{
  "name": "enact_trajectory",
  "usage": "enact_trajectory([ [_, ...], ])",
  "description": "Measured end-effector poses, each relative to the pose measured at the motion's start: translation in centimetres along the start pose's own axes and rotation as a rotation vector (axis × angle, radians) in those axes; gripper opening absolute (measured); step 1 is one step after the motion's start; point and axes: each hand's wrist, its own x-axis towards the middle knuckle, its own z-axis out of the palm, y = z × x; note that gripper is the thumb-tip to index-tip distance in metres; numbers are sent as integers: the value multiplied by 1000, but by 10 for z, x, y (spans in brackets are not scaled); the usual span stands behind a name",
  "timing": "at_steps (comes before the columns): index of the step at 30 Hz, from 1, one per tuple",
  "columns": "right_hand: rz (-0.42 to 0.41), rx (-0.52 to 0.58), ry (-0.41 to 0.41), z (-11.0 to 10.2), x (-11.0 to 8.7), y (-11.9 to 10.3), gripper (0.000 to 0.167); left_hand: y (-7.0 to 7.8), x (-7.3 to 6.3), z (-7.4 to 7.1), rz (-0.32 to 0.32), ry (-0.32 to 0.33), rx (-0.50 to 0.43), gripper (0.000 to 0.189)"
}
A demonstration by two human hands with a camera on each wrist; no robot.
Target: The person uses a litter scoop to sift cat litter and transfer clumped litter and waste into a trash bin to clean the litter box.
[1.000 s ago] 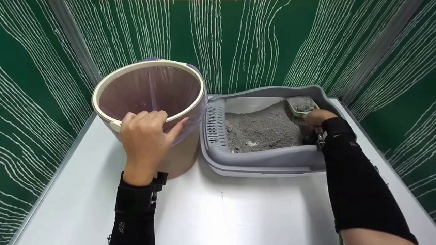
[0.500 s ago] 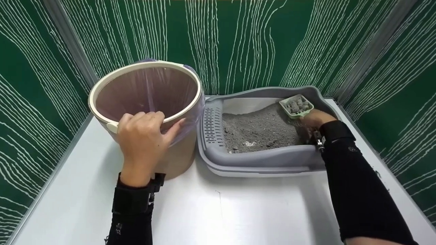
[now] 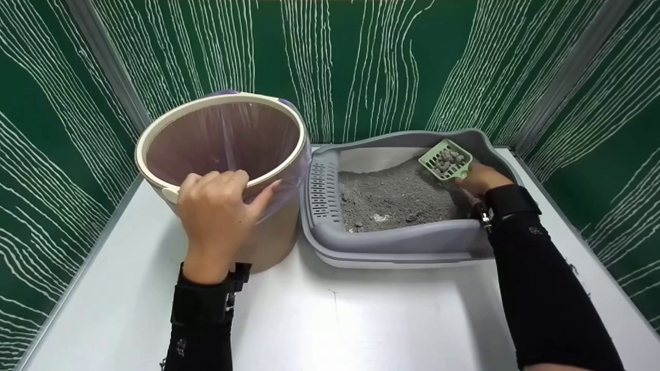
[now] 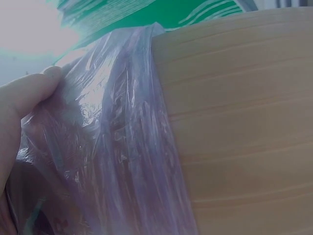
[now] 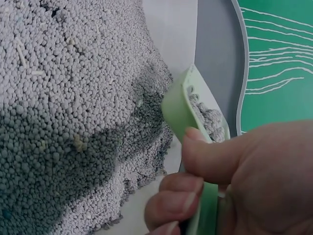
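Observation:
My right hand [image 3: 482,178] grips the handle of a light green slotted litter scoop [image 3: 438,172] above the litter box. Grey clumps [image 3: 448,158] lie in the scoop's bowl, its slots showing around them. In the right wrist view the thumb and curled fingers wrap the scoop's handle [image 5: 208,210]. Grey litter [image 3: 397,193] covers much of the grey litter box [image 3: 386,239], banked toward the right. My left hand [image 3: 216,216] grips the near rim of a beige trash bin [image 3: 273,242], fingers over the rim and thumb outside, on the purple plastic liner [image 4: 122,112].
The bin stands close against the litter box's left side, where a slotted ledge [image 3: 325,190] runs. Both stand on a white table [image 3: 319,319]. Green walls with white wavy lines [image 3: 361,67] enclose the back and sides.
The scoop has risen out of the litter and tilted toward the camera. Loose litter heaped in it has gone, leaving clumps with slots visible. The left hand keeps its hold on the bin.

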Motion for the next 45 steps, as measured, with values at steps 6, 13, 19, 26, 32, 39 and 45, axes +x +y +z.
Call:
enact_trajectory([
  [6,38,-9,-61,-2,0,-4,43,1,0,0,-17,26,-24,62],
  [13,61,52,-60,-2,3,-7,45,1,0,1,-11,19,-18,63],
  [19,25,102,-55,0,3,-9,60,0,-1,2,-5,14,-16,62],
  [26,25,117,-18,4,5,-7,58,0,-3,2,-9,20,-21,62],
  [32,30,109,-36,6,3,-7,52,1,-2,2,-7,24,-16,63],
  [39,-5,99,-25,8,3,-6,41,1,-2,2,-3,20,-9,63],
  [45,7,88,-31,7,4,-6,47,0,-1,1,0,13,-4,63],
])
